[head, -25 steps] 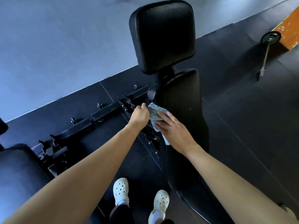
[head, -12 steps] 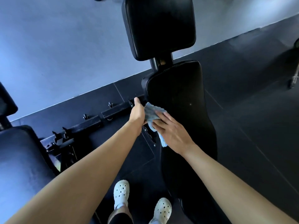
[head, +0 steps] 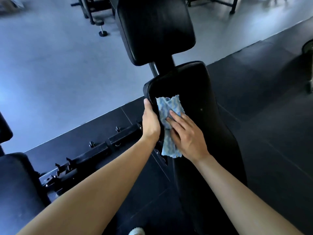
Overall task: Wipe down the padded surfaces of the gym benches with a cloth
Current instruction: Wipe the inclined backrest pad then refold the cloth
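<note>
Currently, head view only. The cloth [head: 169, 114] is pale blue with a wavy print. It lies crumpled on the upper left part of the long black pad [head: 205, 119], close to the pad's left rim, with its lower end trailing toward the person.

The right hand [head: 186, 138] lies flat on the cloth. Its fingers are straight and spread a little, pressing the fabric to the pad without curling round it.

The left hand [head: 150, 122] clasps the pad's left rim, thumb lying up along the outer edge. Its fingers are hidden behind the hand, and whether they also catch the cloth's edge cannot be told.

The headrest [head: 155, 29] stands above the pad on a short post, apart from the cloth. A second bench [head: 15, 184] shows at lower left, and a dark metal frame [head: 101, 148] lies on the floor [head: 50, 73] between the two. One pale shoe [head: 137, 231] is at the bottom edge.

Handling, as a judgement:
- The cloth looks light, soft and limp, so it will bunch and slide if only pushed from one end.
- A flat palm over its middle should keep it spread while it drags.
- The pad's cover looks smooth and slightly glossy, so low friction is expected and firm downward pressure is needed.
- The pad itself looks stiff enough to brace by its rim.
- Most of the pad and the headrest seem not yet wiped.
</note>
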`<action>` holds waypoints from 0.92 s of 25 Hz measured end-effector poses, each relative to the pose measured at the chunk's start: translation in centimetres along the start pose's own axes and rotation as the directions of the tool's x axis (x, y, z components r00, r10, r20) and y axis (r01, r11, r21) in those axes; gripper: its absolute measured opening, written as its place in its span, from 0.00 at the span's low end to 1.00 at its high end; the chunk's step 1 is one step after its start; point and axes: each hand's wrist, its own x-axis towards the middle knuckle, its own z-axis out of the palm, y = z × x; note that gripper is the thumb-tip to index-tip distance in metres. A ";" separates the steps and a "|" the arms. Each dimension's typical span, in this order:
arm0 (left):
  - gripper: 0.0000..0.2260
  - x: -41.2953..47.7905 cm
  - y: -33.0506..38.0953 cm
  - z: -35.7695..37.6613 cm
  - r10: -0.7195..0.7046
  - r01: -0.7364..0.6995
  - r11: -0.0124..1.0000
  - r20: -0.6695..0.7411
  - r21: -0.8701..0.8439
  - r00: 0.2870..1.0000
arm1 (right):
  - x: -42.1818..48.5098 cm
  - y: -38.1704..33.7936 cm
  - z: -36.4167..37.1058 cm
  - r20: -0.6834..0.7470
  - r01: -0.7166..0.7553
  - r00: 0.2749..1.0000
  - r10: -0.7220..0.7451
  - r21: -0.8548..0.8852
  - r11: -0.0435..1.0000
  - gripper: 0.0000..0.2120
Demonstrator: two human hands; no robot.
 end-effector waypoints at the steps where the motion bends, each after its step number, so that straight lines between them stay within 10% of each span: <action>1: 0.33 0.0 -0.4 0.4 0.072 -0.071 0.997 -0.028 0.034 0.997 | 1.0 0.3 0.5 -0.054 -0.025 0.998 0.024 -0.008 1.000 0.15; 11: 0.35 2.5 -3.7 0.3 0.402 -0.394 0.915 -0.101 0.090 0.910 | -1.1 0.1 4.7 -0.506 -0.334 0.827 0.244 -0.094 0.938 0.14; 23: 0.26 0.3 -2.2 -1.2 0.316 -0.332 0.922 0.110 0.198 0.942 | -4.4 -0.7 5.3 -0.494 -0.441 0.785 0.373 -0.023 0.897 0.05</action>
